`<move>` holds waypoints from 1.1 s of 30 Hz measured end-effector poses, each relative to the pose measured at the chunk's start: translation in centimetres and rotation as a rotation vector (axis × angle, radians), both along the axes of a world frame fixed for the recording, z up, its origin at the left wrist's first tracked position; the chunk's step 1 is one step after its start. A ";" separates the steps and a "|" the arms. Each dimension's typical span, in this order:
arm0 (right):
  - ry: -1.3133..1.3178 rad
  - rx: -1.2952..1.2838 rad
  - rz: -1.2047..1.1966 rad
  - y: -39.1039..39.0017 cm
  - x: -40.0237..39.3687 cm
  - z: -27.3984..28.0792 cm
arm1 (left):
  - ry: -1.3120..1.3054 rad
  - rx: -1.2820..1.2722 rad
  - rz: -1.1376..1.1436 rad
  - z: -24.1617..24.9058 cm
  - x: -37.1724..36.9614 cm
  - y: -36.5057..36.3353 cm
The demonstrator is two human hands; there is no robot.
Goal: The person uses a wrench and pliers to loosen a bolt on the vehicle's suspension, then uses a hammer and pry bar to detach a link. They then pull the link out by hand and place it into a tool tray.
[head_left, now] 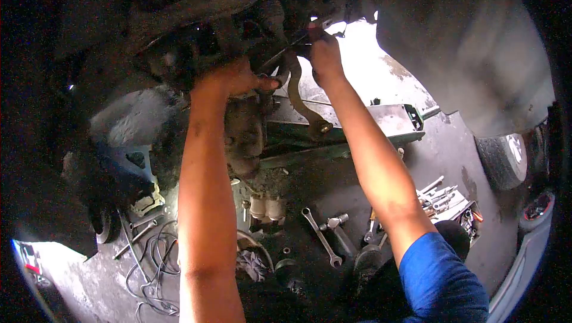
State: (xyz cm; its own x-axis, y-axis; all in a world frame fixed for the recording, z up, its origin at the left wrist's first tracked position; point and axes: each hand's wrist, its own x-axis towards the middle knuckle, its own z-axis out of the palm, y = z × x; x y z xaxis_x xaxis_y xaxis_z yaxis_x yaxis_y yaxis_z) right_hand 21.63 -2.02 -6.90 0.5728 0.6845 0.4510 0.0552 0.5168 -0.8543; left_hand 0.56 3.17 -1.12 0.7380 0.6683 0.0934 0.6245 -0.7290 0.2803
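Both my arms reach up into the dark underside of a raised vehicle. My left hand point(241, 79) is among the grimy parts at the upper middle, its thumb stretched to the right and its other fingers mostly hidden. My right hand point(326, 58) is closed at the upper end of a thin metal bar point(280, 58), which slants down towards my left hand; the bar's lower end is hard to see. Between my hands hangs a curved, rusty metal arm point(295, 88), with a round eye at its bottom end.
Behind my arms is a long metal jack-like frame point(357, 117). On the floor lie a combination wrench point(322, 236), a hammer-like tool point(339, 231), a coiled cable point(155, 266) and a tray of tools point(447, 204). A wheel point(503, 159) stands at the right.
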 end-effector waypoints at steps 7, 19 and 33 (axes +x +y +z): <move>-0.872 -0.086 -0.359 -2.3 -8.2 6.1 | 0.108 -0.087 0.052 0.2 0.3 0.0; -0.289 -0.057 -0.367 -1.0 -1.8 0.8 | -0.001 0.030 0.002 -0.8 0.0 0.7; -0.508 -0.212 -0.337 -0.1 -2.2 3.0 | -0.027 0.029 -0.017 0.6 -1.0 -1.8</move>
